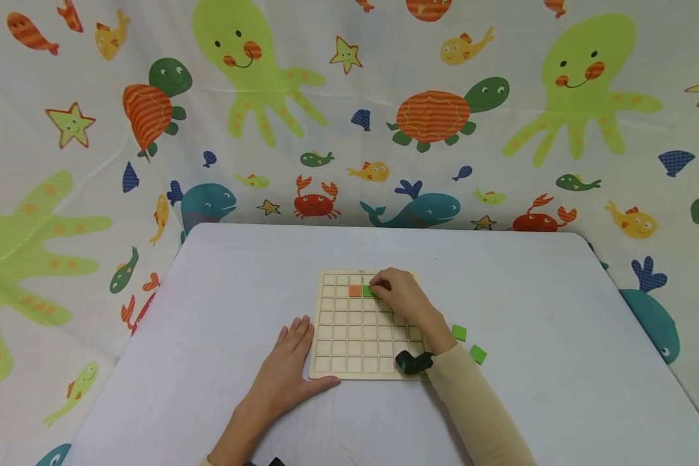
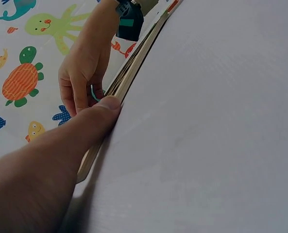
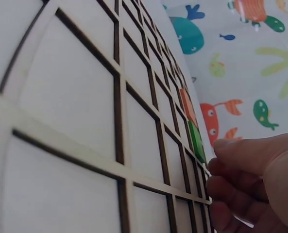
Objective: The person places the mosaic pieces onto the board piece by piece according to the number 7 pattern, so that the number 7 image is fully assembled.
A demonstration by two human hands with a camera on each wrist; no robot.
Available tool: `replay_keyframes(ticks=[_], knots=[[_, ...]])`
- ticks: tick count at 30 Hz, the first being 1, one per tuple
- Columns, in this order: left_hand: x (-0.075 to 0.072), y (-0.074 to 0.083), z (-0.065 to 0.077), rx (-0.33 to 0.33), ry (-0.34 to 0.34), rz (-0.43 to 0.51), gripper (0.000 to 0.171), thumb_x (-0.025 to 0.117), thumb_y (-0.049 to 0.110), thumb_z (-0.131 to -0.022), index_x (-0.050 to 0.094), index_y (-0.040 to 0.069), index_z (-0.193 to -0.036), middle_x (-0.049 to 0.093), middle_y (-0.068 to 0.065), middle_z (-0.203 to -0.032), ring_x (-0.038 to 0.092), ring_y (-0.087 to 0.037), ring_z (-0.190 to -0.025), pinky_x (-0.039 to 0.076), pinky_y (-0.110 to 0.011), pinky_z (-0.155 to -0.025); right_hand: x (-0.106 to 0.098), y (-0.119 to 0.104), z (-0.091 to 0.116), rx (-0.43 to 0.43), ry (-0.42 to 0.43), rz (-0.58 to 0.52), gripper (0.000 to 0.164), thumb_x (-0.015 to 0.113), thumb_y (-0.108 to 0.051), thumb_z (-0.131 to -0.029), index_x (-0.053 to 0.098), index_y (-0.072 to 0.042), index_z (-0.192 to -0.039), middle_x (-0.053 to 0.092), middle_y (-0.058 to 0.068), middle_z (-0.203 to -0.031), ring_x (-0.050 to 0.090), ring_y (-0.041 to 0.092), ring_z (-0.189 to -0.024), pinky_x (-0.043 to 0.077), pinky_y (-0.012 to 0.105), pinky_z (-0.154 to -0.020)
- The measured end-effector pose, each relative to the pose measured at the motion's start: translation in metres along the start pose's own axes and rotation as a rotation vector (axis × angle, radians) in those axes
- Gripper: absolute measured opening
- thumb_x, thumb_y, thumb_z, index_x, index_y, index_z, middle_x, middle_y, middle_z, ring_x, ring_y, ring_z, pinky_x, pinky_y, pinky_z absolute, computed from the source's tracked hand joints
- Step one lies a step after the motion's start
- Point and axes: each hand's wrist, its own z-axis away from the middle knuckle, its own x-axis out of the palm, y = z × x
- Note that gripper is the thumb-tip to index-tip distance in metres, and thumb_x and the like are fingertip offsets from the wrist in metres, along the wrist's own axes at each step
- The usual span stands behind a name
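A pale wooden grid board lies on the table. In its second row from the far side, an orange tile and a green tile sit in neighbouring cells. My right hand reaches over the board, thumb and fingertips bent together at the green tile's right edge in a pinch. The right wrist view shows those fingers beside the green tile; their exact contact is partly hidden. My left hand rests with straight fingers along the board's left edge, its thumb against the near edge.
Two loose green tiles, one nearer the board and one farther right, lie beside my right forearm. A black wrist device hangs over the board's near right corner. Behind the white table hangs a sea-animal curtain.
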Motion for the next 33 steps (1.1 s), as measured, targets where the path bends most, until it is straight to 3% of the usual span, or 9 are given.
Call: replay_keyframes(ticks=[11,26,33], knots=[[0.000,0.001,0.000,0.005,0.010,-0.003,0.115,0.071,0.074,-0.074,0.037,-0.003,-0.153,0.030,-0.017,-0.164,0.025,-0.030,-0.154,0.022,-0.046,-0.128,-0.011,-0.003,0.006,0.002,-0.006,0.005,0.021,0.065,-0.020,-0.098,0.072,-0.008,-0.114,0.069,0.006,-0.103,0.062,0.016,-0.089,0.056,0.033,-0.081],[0.001,0.000,0.001,0.018,0.045,0.003,0.115,0.071,0.075,-0.073,0.041,-0.004,-0.150,0.034,-0.019,-0.161,0.030,-0.033,-0.152,0.025,-0.049,-0.126,-0.022,0.000,0.020,-0.008,0.029,0.011,0.023,0.067,-0.017,-0.096,0.069,-0.005,-0.115,0.069,0.006,-0.102,0.061,0.018,-0.089,0.057,0.034,-0.082],[0.001,0.000,0.002,0.011,0.032,0.015,0.115,0.071,0.075,-0.074,0.039,-0.004,-0.151,0.032,-0.019,-0.162,0.028,-0.032,-0.153,0.023,-0.049,-0.127,-0.027,0.004,0.026,-0.002,0.038,0.002,0.024,0.068,-0.020,-0.095,0.069,-0.005,-0.114,0.068,0.005,-0.101,0.061,0.017,-0.089,0.056,0.032,-0.081]])
